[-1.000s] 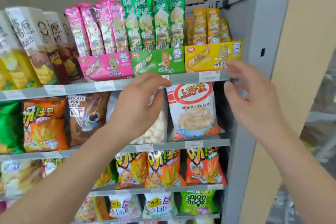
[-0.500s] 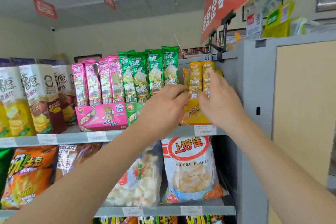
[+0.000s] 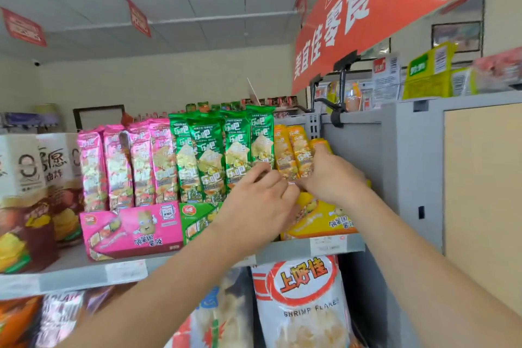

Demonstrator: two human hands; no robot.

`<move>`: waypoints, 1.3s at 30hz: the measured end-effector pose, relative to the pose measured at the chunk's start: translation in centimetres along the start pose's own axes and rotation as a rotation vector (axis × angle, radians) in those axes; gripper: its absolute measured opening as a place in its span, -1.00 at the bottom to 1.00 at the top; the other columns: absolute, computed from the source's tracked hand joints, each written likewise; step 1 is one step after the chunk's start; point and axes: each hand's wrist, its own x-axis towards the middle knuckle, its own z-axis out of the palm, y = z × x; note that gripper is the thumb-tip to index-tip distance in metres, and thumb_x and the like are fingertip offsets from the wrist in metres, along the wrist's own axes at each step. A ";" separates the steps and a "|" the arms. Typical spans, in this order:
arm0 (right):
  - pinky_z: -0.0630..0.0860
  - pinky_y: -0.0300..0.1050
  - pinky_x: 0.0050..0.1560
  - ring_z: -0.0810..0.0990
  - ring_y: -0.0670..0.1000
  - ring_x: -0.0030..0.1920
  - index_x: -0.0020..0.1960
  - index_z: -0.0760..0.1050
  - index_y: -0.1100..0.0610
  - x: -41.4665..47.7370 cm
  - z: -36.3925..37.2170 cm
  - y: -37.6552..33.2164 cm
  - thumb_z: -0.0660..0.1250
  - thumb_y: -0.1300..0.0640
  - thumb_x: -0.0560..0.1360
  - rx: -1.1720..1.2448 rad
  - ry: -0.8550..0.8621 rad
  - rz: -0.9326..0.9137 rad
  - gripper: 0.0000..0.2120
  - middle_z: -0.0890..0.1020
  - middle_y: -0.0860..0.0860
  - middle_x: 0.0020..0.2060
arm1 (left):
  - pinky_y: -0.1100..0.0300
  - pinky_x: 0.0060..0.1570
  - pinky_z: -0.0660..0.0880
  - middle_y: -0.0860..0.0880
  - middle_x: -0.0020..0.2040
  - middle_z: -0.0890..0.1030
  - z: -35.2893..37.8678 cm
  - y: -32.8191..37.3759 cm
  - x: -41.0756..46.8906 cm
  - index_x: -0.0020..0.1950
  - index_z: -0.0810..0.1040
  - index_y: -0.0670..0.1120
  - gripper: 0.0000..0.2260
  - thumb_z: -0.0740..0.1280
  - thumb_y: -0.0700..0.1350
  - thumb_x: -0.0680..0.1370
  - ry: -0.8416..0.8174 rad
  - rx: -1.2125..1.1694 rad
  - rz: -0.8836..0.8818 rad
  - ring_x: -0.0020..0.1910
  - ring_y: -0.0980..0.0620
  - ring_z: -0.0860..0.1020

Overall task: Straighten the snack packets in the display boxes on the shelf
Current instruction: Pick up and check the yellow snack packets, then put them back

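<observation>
Three display boxes stand side by side on the top shelf: a pink box (image 3: 132, 230), a green box (image 3: 199, 219) and a yellow box (image 3: 324, 223), each with upright packets behind its front. The yellow packets (image 3: 291, 150) stand at the far right, against the grey shelf side. My left hand (image 3: 260, 203) and my right hand (image 3: 330, 178) meet at the lower part of the yellow packets, fingers curled round them. The packets' lower ends are hidden by my hands. Green packets (image 3: 220, 150) and pink packets (image 3: 127, 164) stand upright to the left.
White and brown chip cartons (image 3: 31, 195) fill the shelf's left end. A shrimp flakes bag (image 3: 302, 305) hangs on the shelf below. The grey shelf side panel (image 3: 395, 164) closes the right. A red banner (image 3: 367, 8) hangs overhead.
Both hands rose from the shelf edge to the yellow packets and closed on them. The camera tilted upward and drew nearer to the top shelf.
</observation>
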 end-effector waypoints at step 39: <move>0.56 -0.29 -0.14 0.62 -0.12 0.01 0.34 0.39 -0.14 -14.0 0.4 0.9 0.45 0.05 0.39 1.239 0.340 -0.246 -0.45 0.61 -0.09 0.02 | 0.24 -0.37 0.46 0.18 -0.21 0.57 -6.3 10.4 -3.3 -0.04 0.41 0.20 -0.63 0.34 0.31 0.25 0.201 -0.951 -1.004 -0.32 0.17 0.53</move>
